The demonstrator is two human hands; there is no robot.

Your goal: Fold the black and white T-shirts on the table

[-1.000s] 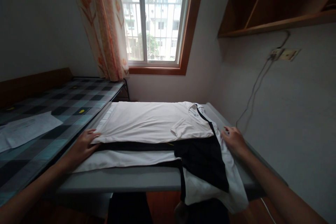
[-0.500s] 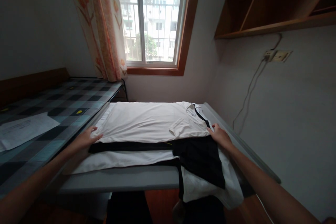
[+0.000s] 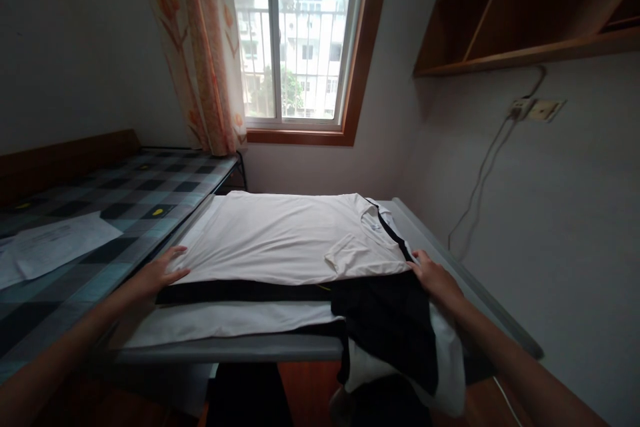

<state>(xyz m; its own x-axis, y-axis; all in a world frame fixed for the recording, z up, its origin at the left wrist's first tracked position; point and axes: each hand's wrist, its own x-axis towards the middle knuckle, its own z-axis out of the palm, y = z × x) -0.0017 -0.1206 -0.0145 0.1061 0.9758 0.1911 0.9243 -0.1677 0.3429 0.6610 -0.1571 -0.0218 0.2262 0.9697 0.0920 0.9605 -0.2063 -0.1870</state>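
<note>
A white T-shirt (image 3: pixel 280 233) lies sideways on a grey board-like surface (image 3: pixel 240 350), its neck at the right and its hem at the left. My left hand (image 3: pixel 163 272) holds the near hem corner, thumb and a finger showing and the other fingers partly hidden. At the near shoulder, by the collar, my right hand (image 3: pixel 434 277) pinches the same shirt. Beneath it lies a black garment (image 3: pixel 390 320), its sleeve hanging over the front edge. Another white garment (image 3: pixel 235 320) shows under the black one.
A bed with a checked cover (image 3: pixel 170 187) stands at the left, with paper sheets (image 3: pixel 65 243) on it. A curtain (image 3: pixel 200 67) hangs beside the window. Wooden shelves (image 3: pixel 520 47) and a socket with a cable (image 3: pixel 523 109) are on the right wall.
The white T-shirt's near edge has shifted toward me, with more creases fanning from the hem corner. My left hand has moved slightly left and nearer; the view has shifted a little.
</note>
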